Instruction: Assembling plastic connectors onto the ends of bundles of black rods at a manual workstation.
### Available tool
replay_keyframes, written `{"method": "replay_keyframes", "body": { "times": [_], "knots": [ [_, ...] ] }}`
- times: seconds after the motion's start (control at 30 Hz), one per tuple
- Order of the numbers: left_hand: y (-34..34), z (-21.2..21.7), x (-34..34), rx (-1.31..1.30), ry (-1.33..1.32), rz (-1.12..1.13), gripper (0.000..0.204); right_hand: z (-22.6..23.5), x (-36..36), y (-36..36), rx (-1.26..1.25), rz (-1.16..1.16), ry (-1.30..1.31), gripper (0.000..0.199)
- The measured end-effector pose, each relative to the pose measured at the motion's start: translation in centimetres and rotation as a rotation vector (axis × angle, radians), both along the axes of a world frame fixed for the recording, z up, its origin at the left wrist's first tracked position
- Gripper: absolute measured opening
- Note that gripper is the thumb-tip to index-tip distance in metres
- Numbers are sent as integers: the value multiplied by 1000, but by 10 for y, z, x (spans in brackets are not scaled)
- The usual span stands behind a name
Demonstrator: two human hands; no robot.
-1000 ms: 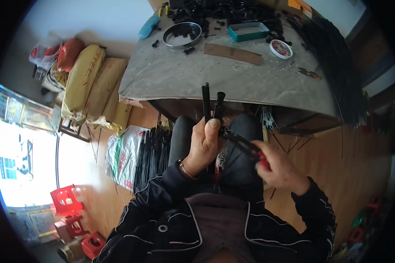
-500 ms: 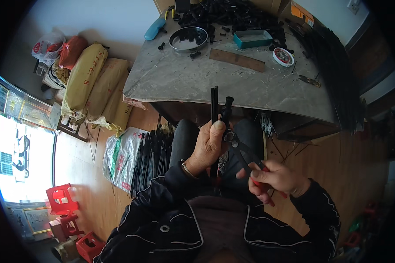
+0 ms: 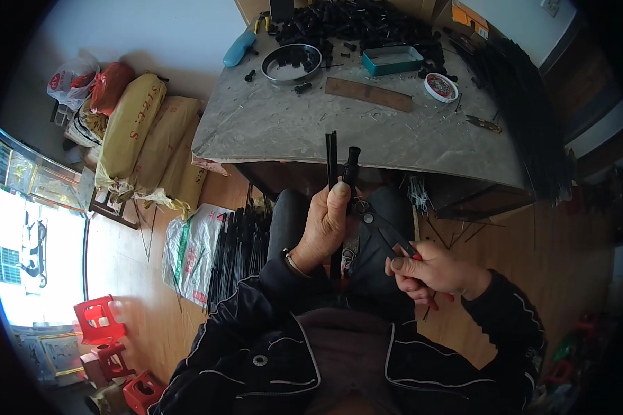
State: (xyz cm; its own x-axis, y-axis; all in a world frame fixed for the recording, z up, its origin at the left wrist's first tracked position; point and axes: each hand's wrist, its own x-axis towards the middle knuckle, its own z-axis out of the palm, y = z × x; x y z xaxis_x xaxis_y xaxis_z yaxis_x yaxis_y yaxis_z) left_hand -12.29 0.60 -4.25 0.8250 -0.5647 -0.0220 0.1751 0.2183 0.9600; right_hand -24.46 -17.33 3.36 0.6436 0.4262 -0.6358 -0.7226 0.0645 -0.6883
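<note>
Between my knees, my left hand [image 3: 327,221] grips thin black rods [image 3: 331,158] together with a thicker black tubular part [image 3: 351,166], all standing nearly upright. Its thumb presses against the front of them. My right hand [image 3: 429,270] is wrapped round the red handles of a pair of end-cutting pliers [image 3: 381,228]. The pliers' dark jaws meet the black part just beside my left fingers; whether they bite on something there is too small to tell.
Ahead stands a grey table [image 3: 270,124] with a heap of black parts [image 3: 360,28], a round metal dish [image 3: 293,63], a teal tray [image 3: 392,61], a brown strip [image 3: 368,94] and a white tub [image 3: 441,87]. Left on the floor lie black rods [image 3: 237,242] beside yellow sacks [image 3: 131,128].
The right hand's fingers have closed in around the plier handles, which are nearer together. Both hands keep almost the same place, and the view has shifted slightly.
</note>
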Motion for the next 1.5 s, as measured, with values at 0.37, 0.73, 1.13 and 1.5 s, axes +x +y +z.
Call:
{"method": "replay_keyframes", "body": {
  "times": [0.37,0.73,1.13,1.5],
  "knots": [
    [-4,9,-7,-1,-50,16,47,14,1,0,-1294,306,-741,18],
    [0,11,2,-35,68,-67,47,9,9,-15,-1414,-148,-1215,41],
    [13,13,2,-109,122,-423,61,-54,11,-26,-966,-165,-1346,34],
    [-1,3,5,-129,18,-47,59,-3,15,-7,-1365,-167,-1382,44]
  ]
}}
